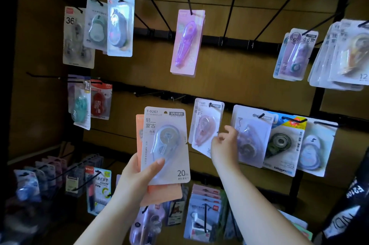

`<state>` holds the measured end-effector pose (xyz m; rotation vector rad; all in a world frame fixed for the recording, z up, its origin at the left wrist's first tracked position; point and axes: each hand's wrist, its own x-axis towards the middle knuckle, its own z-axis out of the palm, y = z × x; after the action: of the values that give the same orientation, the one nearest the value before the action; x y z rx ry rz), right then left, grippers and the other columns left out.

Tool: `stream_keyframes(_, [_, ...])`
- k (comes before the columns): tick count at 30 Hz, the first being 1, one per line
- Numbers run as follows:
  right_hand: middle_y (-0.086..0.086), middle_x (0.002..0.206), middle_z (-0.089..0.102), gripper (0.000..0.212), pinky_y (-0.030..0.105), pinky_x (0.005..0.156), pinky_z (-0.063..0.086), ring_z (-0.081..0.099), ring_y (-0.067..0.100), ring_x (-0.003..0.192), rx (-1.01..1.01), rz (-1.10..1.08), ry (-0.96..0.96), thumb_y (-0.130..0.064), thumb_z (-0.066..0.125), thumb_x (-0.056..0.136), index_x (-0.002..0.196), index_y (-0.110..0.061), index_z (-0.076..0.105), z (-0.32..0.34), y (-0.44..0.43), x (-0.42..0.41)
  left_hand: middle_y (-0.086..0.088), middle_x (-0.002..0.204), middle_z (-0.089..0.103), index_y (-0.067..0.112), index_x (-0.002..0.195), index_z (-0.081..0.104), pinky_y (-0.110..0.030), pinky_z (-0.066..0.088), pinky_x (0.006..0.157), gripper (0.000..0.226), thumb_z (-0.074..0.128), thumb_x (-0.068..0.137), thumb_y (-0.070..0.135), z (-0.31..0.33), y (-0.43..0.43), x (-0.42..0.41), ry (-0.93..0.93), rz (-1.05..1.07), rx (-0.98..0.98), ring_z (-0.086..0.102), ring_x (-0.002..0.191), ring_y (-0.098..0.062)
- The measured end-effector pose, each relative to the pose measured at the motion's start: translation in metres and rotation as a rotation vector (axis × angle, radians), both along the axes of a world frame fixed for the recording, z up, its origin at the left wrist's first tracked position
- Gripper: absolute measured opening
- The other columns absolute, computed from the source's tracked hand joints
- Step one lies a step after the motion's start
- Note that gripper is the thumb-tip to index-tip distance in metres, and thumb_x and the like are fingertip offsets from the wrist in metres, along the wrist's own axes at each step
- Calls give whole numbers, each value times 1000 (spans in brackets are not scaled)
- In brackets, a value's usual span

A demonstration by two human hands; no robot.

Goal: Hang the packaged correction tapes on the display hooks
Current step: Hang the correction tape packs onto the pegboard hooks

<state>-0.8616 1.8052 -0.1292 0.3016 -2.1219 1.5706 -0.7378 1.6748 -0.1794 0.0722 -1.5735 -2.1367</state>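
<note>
My left hand (pixel 137 177) grips a small stack of packaged correction tapes (pixel 165 145); the front card is grey-white, marked T-9267 and 20m, with orange cards behind it. My right hand (pixel 224 145) touches the lower right edge of a matching pink-tape pack (pixel 203 123) that hangs on a black hook (pixel 210 104) in the middle row. Its fingers pinch lightly at that card's edge. Several bare black hooks (pixel 229 19) stick out from the upper rail.
Other packs hang all around: a purple pen-type tape (pixel 186 42), white and blue packs (pixel 279 141) right of my right hand, red and teal packs (pixel 89 101) at left, more packs (pixel 203 210) on the lower row. A black printed bag (pixel 349 210) is at right.
</note>
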Motion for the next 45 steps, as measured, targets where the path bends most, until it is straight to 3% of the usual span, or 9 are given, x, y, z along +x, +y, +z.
stream_keyframes(3, [5,124,49,34,22,84,34,43,22,119,-4,-73,174,-7,46,90,124,-11,46,-6,4,19,-9,105,68,23,108,55,-57,51,85,54,75,59,32,2,5,0,11,-8,-11,65,98,-33])
stream_keyframes(6, [-1,90,54,1,7,65,39,53,18,86,1,160,69,-19,49,92,92,-19,50,-6,4,36,-7,103,69,22,107,56,-55,52,84,62,74,50,37,3,11,1,10,-5,-38,67,95,-29])
stream_keyframes(11, [19,74,53,28,26,60,37,50,17,68,-53,412,-123,-27,48,92,74,-8,56,-2,3,53,-5,99,71,23,104,58,-51,54,82,67,76,43,42,4,20,-1,18,7,-100,68,92,-26])
stream_keyframes(15, [10,67,46,31,25,52,30,42,17,62,-50,408,-86,-21,50,92,61,-15,46,2,5,56,-5,98,70,22,105,57,-49,55,82,54,71,54,35,4,23,-1,30,21,-122,67,91,-26])
stream_keyframes(17, [7,67,47,32,24,51,29,41,16,63,-63,376,-73,-21,47,93,61,-17,46,4,6,58,-5,97,69,24,103,57,-51,54,82,51,78,58,35,5,24,-1,38,15,-95,66,91,-27])
stream_keyframes(21, [2,59,38,33,14,42,25,31,13,54,-176,205,-50,-19,42,95,62,-16,44,7,13,53,-5,91,68,24,94,57,-45,52,76,11,56,83,24,6,20,-3,53,51,-12,65,83,-27])
stream_keyframes(31, [5,58,36,23,13,40,26,29,12,52,-150,93,98,-13,45,94,76,0,52,14,29,44,-6,91,66,24,89,54,-49,51,82,3,52,88,22,4,14,-3,24,84,-41,63,86,-28])
stream_keyframes(39, [-4,55,39,22,19,46,26,33,9,51,45,81,63,-20,44,94,74,-14,51,25,33,39,-8,95,66,23,92,56,-54,49,87,6,52,88,23,3,6,-2,44,94,-22,63,91,-32])
stream_keyframes(45, [-4,62,44,18,21,53,29,38,7,57,40,72,70,-21,42,95,84,-11,53,25,32,34,-5,88,65,23,91,56,-40,51,69,6,51,88,21,1,6,-1,65,67,-8,63,81,-25])
